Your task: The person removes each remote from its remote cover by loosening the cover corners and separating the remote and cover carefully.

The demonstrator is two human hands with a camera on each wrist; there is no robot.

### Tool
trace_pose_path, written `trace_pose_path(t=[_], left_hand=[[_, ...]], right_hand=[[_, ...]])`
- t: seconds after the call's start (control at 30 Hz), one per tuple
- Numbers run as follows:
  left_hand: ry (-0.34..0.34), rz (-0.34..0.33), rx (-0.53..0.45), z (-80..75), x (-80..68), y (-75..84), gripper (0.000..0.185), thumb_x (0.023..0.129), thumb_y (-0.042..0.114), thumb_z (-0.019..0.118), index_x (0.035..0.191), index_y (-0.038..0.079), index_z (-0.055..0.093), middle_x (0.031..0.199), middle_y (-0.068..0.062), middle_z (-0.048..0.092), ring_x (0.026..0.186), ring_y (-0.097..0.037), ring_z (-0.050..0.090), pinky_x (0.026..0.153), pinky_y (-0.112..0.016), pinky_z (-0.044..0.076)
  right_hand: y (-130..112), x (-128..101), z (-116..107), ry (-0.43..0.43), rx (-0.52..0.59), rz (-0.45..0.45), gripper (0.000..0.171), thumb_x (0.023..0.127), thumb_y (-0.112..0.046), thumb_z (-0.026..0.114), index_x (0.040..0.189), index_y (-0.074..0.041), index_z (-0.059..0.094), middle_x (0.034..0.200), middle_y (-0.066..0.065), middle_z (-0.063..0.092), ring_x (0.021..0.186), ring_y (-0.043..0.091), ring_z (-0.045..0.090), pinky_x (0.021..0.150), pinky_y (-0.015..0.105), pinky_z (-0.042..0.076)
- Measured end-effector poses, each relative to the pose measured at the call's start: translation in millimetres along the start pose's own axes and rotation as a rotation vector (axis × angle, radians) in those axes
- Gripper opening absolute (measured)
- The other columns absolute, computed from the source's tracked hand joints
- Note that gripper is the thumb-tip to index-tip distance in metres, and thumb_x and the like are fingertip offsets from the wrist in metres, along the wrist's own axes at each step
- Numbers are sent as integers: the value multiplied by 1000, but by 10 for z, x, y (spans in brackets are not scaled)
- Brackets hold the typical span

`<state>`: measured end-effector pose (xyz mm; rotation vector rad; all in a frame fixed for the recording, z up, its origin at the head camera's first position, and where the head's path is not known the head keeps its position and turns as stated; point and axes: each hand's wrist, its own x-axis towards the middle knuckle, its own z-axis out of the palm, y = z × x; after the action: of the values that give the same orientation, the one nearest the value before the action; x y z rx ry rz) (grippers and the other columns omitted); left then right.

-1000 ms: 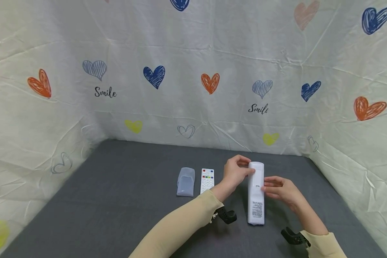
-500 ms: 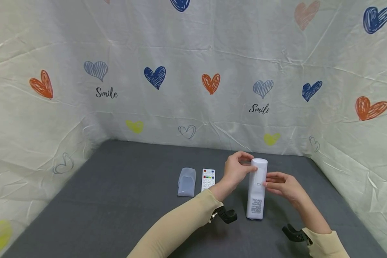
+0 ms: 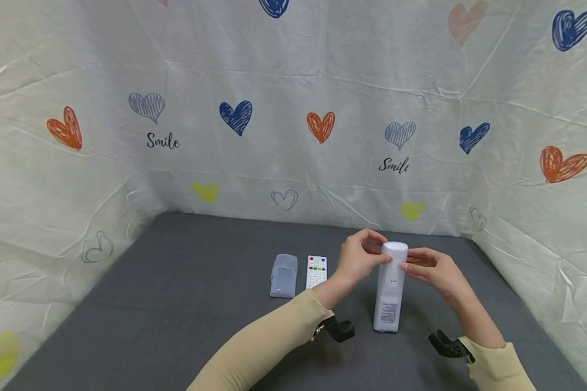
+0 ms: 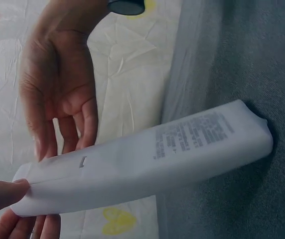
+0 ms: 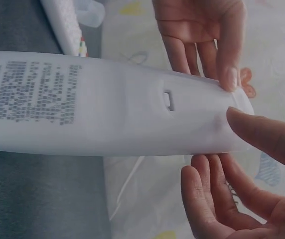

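Though tiny from head cam: both hands pinching remote, label legible wrist-side.

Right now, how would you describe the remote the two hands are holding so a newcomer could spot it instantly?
On the grey table, right of centre near the back cloth wall, a long white remote stands on end, back side facing the camera. The left hand and right hand pinch its top. Unlike the small remote with coloured buttons and the clear cover lying flat beside it, it is upright.

A small remote lies between a cover and the upright remote.
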<state>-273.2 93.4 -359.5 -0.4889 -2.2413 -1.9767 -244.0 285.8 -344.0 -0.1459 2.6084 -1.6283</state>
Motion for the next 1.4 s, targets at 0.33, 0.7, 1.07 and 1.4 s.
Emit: trace_pose_path(t=[0.33, 0.7, 1.07, 1.4], left_hand=[[-30, 90, 45, -26, -29, -37, 26, 77, 11, 78, 100, 17, 67, 96, -1, 70, 80, -9, 66, 62, -22, 55], [-47, 114, 45, -64, -35, -57, 27, 78, 12, 78, 102, 17, 67, 99, -2, 70, 82, -9, 66, 63, -22, 55], [-75, 161, 78, -77, -21, -84, 28, 78, 13, 78, 103, 14, 67, 101, -2, 69, 83, -8, 66, 66, -20, 55], [-84, 169, 78, -67, -23, -53, 28, 77, 11, 78, 103, 13, 67, 101, -2, 69, 84, -12, 68, 66, -19, 54]], right_hand=[[-42, -2, -32, 122, -89, -120, 58, 84, -40, 70, 130, -8, 55, 124, 11, 60, 96, -2, 60, 89, 28, 52], [-23, 10, 8, 174, -179, -230, 50, 80, -38, 75, 119, -10, 61, 115, 12, 63, 88, -6, 61, 74, 18, 54], [60, 51, -40, 215, -292, -422, 36, 80, -28, 77, 109, -12, 64, 106, 4, 65, 85, -6, 62, 72, 19, 56], [54, 24, -20, 244, -303, -445, 31, 80, -16, 77, 107, -8, 64, 103, 8, 64, 86, 11, 65, 73, 23, 57]])
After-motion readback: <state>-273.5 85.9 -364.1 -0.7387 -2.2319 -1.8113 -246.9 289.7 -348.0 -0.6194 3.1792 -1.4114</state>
